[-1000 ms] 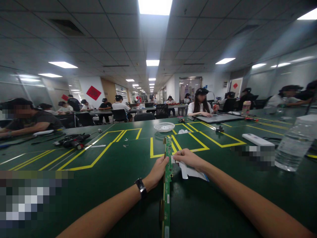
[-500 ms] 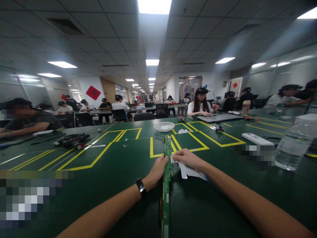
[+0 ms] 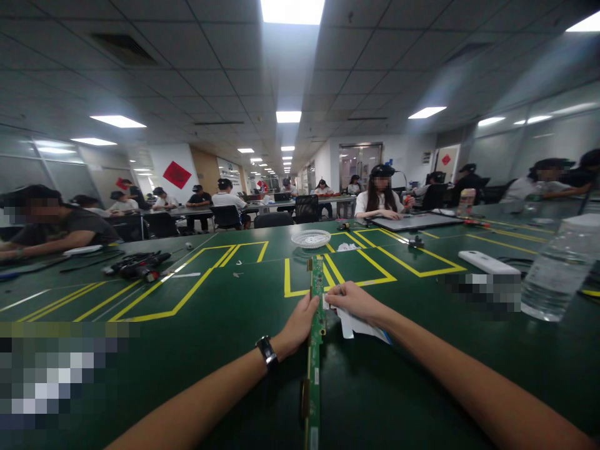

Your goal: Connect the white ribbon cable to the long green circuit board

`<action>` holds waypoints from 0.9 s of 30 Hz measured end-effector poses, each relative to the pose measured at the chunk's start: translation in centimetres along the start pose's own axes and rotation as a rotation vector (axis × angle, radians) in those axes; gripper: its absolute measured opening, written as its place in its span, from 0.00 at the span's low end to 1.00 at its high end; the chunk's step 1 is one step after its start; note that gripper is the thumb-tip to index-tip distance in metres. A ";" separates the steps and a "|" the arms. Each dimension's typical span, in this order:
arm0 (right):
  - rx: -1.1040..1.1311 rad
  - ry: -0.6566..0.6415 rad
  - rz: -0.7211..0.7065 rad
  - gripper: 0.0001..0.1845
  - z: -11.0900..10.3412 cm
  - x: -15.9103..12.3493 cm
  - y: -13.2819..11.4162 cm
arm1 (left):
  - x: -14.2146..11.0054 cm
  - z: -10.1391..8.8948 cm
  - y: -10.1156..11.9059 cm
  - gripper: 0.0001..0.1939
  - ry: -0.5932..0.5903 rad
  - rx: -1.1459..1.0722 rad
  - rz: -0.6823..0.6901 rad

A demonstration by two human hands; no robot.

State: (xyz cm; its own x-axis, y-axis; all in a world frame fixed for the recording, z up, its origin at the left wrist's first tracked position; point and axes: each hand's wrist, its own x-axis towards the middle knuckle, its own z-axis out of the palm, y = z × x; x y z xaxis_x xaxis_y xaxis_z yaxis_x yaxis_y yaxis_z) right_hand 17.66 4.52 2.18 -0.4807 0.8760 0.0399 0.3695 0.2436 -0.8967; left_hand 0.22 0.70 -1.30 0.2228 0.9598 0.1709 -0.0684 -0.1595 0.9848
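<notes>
A long, narrow green circuit board (image 3: 316, 356) runs from the bottom edge of the view toward the middle of the table. My left hand (image 3: 300, 320) is closed on its left edge, thumb on top. Brown tabs stick out along that same side. On the right of the board, my right hand (image 3: 352, 299) pinches the end of a white flat ribbon cable (image 3: 359, 326). The cable's end sits against the board's right edge; whether it is seated in a connector is too small to tell. The rest of the cable hangs folded beneath my right hand, with a blue tip.
Ahead on the green table (image 3: 210, 375) stands a white basket (image 3: 310, 239) with white scraps (image 3: 347, 247) beside it. To the right are a white power bank (image 3: 487, 263) and a water bottle (image 3: 557, 275). Dark cabled gear (image 3: 138, 267) lies left. A co-worker (image 3: 382, 197) sits across the table.
Both hands keep their places on the board and the cable. The loose part of the cable has shifted very slightly to the left.
</notes>
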 end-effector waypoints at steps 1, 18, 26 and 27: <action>0.002 0.012 0.001 0.14 0.1 0.0 0.0 | 0.0 0.0 0.0 0.23 -0.001 0.012 -0.002; 0.135 0.041 -0.017 0.14 1.5 0.4 0.2 | -0.2 0.3 0.7 0.24 -0.009 -0.008 -0.009; 0.126 -0.058 0.014 0.15 -0.3 -0.4 -0.4 | -0.4 0.6 1.1 0.23 -0.105 -0.046 -0.065; 0.124 -0.072 0.020 0.16 -0.7 -0.3 -0.3 | -0.3 0.6 1.1 0.24 -0.110 -0.046 -0.056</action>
State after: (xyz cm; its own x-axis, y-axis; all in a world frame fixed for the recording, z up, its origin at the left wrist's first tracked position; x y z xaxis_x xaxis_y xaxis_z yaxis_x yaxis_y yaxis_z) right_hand 18.27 4.50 2.73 -0.5317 0.8469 -0.0063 0.2807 0.1691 -0.9448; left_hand 0.68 0.06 -0.30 0.3324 0.9354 0.1204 -0.0970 -0.0930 0.9909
